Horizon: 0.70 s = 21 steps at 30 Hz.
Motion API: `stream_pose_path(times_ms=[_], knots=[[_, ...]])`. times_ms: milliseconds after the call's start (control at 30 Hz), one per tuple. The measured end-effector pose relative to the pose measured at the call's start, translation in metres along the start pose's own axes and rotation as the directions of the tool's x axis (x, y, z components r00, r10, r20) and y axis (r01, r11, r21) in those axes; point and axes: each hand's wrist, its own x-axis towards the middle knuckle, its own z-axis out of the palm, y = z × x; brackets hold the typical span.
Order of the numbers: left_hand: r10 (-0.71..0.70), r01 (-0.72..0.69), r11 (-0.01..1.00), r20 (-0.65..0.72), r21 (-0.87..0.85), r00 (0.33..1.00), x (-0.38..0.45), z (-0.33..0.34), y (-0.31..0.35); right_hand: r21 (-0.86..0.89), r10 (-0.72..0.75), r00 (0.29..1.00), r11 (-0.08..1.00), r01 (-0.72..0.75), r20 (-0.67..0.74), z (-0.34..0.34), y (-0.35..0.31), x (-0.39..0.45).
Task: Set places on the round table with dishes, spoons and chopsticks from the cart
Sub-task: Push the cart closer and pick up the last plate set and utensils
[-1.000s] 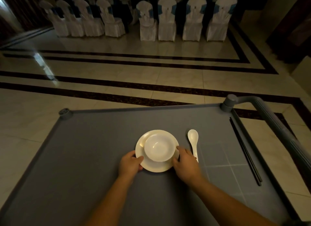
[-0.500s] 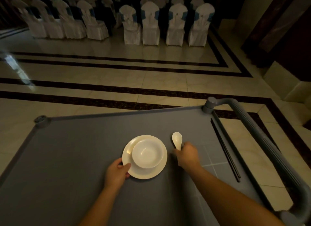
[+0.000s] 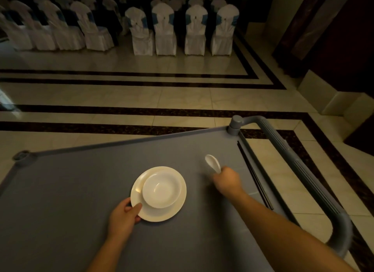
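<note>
Left hand [image 3: 123, 217] gripping plate [image 3: 162, 213], right hand [image 3: 226, 179] holding spoon [image 3: 212, 162]

Glossy white ceramic-looking plate [image 3: 162, 215], bowl [image 3: 162, 188], spoon [image 3: 212, 162]; matt grey plastic cart [image 3: 70, 190]; polished floor [image 3: 141, 97].

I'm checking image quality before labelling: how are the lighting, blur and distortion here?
Head view: dim, warm light; a small glare spot on the plate; the right hand holding the spoon is slightly motion-blurred; wide-angle distortion bends the floor stripes and cart edges.
</note>
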Motion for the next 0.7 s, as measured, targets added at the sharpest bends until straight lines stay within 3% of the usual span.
stream_pose_path(times_ms=[233,400,700], knots=[[-0.014,0.015,1.000,-0.017,0.004,1.000,0.003,0.002,-0.003,-0.054,0.167,0.956,0.981,-0.185,-0.243,-0.065,0.076,0.032],[-0.017,0.016,1.000,-0.036,-0.015,0.999,0.000,0.002,0.001,-0.182,0.131,0.972,0.969,-0.167,-0.193,-0.066,0.100,0.041],[-0.052,0.053,0.998,-0.053,0.021,0.997,-0.004,0.004,0.004,-0.234,0.199,0.977,0.949,-0.212,-0.076,-0.066,0.093,0.053]])
